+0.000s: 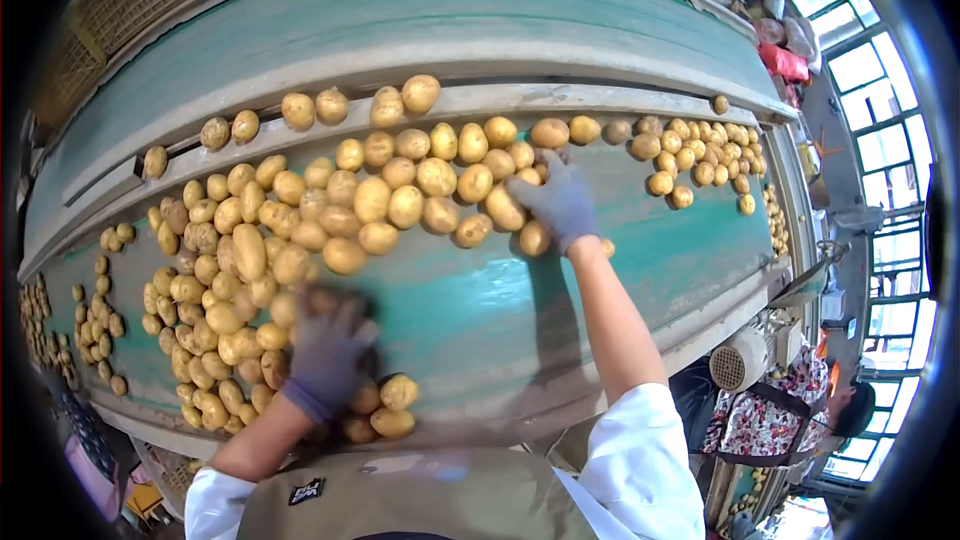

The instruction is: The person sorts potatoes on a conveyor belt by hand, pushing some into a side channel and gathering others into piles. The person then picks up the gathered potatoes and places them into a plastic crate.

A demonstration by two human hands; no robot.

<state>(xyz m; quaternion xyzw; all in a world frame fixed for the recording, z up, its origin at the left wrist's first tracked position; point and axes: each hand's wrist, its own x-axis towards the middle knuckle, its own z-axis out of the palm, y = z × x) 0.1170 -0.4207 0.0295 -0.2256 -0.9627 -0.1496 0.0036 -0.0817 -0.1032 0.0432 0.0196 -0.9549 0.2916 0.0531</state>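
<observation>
Many yellow-brown potatoes (372,199) lie in a broad band on the green conveyor belt (640,270). My right hand (560,202), in a grey-purple glove, reaches to the right end of the main group. Its thumb and fingers are spread against the potatoes there, and the fingertips are partly hidden. Lower down, my left hand (335,350), gloved alike, is over the near side of the pile. Motion smears its fingers, so their hold on any potato cannot be made out. A few potatoes (398,392) lie just right of that wrist, near the belt's close edge.
Several potatoes (298,111) rest along the metal ledge (480,100) beyond the belt. Behind it runs a second green belt (400,10). More potatoes (710,152) gather at the right end. A motor (740,360) and a person in a flowered top (775,410) are at the right.
</observation>
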